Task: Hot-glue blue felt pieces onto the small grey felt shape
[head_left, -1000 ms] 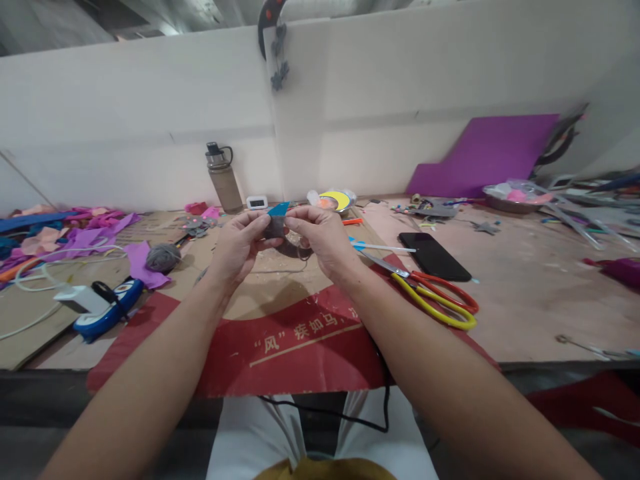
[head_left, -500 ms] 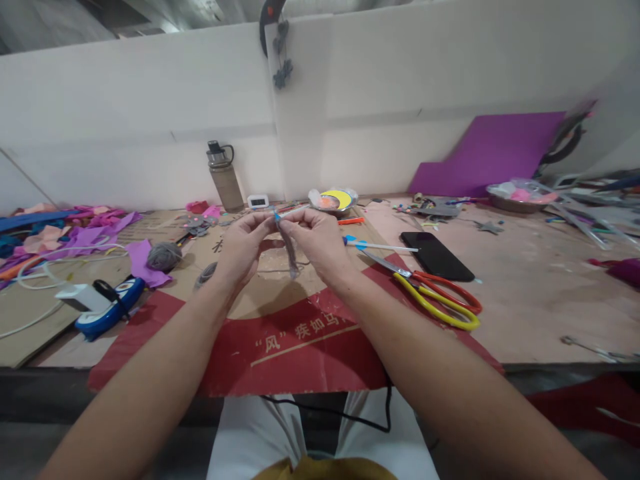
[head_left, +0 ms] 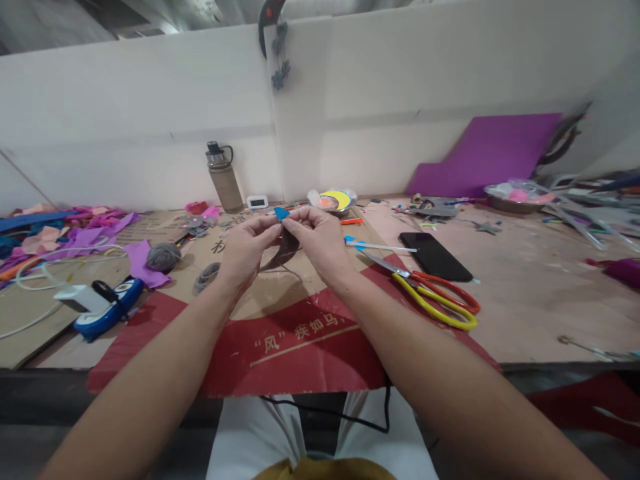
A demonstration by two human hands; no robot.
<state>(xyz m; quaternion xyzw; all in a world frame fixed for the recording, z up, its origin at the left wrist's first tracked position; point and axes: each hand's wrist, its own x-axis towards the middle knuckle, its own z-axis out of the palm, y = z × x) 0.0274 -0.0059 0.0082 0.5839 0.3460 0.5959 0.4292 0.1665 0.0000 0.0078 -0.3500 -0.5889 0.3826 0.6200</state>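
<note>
The left hand (head_left: 244, 250) and right hand (head_left: 321, 241) are pinching a dark grey, curved flat piece (head_left: 286, 251), fingertips clamping on its upper end while the rest is hanging beneath them. A small bright-blue pointed piece (head_left: 281, 213) is poking up just above the fingertips. Metal scissors with red and yellow handles (head_left: 413, 274) are lying to their right.

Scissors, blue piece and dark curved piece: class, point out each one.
Scissors (head_left: 406, 273): head view, where blades meet handles.
Blue piece (head_left: 281, 213): head view, its exposed face above the thumbs.
Dark curved piece (head_left: 286, 252): head view, its body below the thumbs.
</note>
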